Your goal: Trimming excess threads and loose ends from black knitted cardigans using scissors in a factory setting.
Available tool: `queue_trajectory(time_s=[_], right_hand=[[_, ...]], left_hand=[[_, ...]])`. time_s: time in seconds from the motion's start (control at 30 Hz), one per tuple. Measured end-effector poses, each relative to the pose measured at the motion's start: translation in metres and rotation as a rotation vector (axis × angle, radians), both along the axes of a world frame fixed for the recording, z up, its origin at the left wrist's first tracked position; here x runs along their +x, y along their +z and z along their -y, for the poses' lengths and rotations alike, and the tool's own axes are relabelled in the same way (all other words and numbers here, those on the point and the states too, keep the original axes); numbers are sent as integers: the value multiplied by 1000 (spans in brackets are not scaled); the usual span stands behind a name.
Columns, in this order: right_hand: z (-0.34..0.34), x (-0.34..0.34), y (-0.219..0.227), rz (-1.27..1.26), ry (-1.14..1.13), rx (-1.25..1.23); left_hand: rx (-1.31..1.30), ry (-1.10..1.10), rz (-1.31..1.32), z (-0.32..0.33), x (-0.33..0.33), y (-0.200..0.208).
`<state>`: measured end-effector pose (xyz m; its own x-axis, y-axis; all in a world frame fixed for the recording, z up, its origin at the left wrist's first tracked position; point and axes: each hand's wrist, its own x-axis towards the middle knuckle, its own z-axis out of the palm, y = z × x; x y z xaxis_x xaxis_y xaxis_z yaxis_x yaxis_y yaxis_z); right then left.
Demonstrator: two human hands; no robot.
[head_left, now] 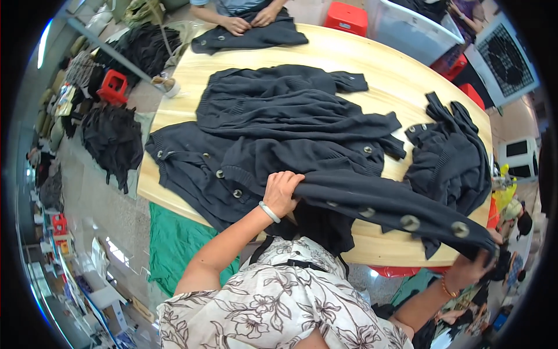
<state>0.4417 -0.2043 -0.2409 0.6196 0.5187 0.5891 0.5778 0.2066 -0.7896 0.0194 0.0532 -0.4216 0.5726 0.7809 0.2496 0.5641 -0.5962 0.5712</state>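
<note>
A dark knitted cardigan [372, 198] with large round buttons is stretched out between my two hands, its button band running along the lower side. My left hand [282, 192] is closed on its left end, above the table's middle. At the far right, past the table edge, my right hand [472, 269] grips the other end; its fingers are partly blurred. Beneath and beyond lie more dark knit garments: one with buttons [197, 168] at the left, and a folded one [279, 104] behind it. Another heap of dark knitwear [450, 157] lies on the right.
Across the pale wooden table [349, 46], a person's hands [250, 24] rest on another dark garment [256, 36]. Red stools [346, 18] and a clear plastic bin [415, 32] stand beyond. Black garments [113, 136] and green cloth [174, 244] lie on the floor to the left.
</note>
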Motion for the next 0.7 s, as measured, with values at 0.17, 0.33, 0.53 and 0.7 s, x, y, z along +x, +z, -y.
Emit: queue_trajectory(time_s=[0.17, 0.33, 0.53, 0.7], right_hand=[[-46, -34, 75, -541, -480, 358], [3, 67, 51, -146, -329, 88], [-20, 98, 22, 9, -300, -183], [-76, 75, 45, -662, -116, 391]], left_hand=[[218, 162, -260, -16, -37, -32], [-8, 266, -404, -45, -51, -9], [-911, -73, 953, -84, 4, 133], [-1094, -387, 1226, -58, 83, 266]])
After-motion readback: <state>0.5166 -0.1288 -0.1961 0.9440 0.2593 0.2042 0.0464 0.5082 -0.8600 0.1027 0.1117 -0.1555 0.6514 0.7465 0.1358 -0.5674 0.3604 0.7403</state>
